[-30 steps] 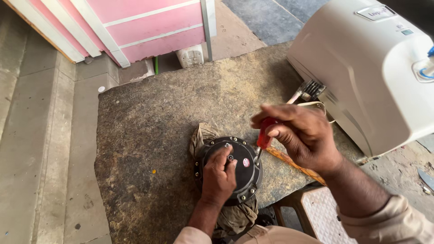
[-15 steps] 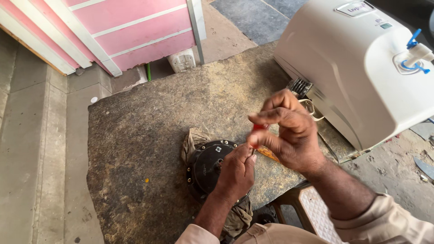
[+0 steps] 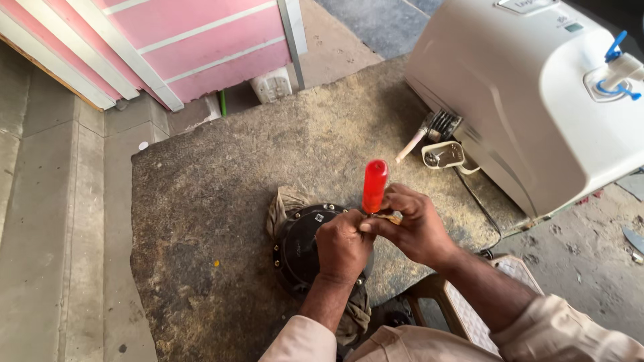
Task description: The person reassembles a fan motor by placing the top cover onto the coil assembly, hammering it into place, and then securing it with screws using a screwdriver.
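A round black motor-like part (image 3: 300,245) lies on a rag (image 3: 283,203) on a rough stone slab (image 3: 221,181). My left hand (image 3: 343,245) rests over its right side, fingers closed near the base of a screwdriver. The screwdriver's red handle (image 3: 374,186) stands upright above the part. My right hand (image 3: 414,224) is closed around the tool just below the handle, touching my left hand. The tool's tip is hidden by my fingers.
A large white appliance (image 3: 537,94) with a blue-clipped fitting (image 3: 614,60) lies at the right. A small brush (image 3: 429,131) and a white plug-like piece (image 3: 443,154) sit beside it. A pink panelled door (image 3: 181,40) stands behind. A plastic stool (image 3: 469,315) is under me.
Both hands came down from mid-air onto the black part. The screwdriver went from lying slanted in my right hand to standing upright over the part.
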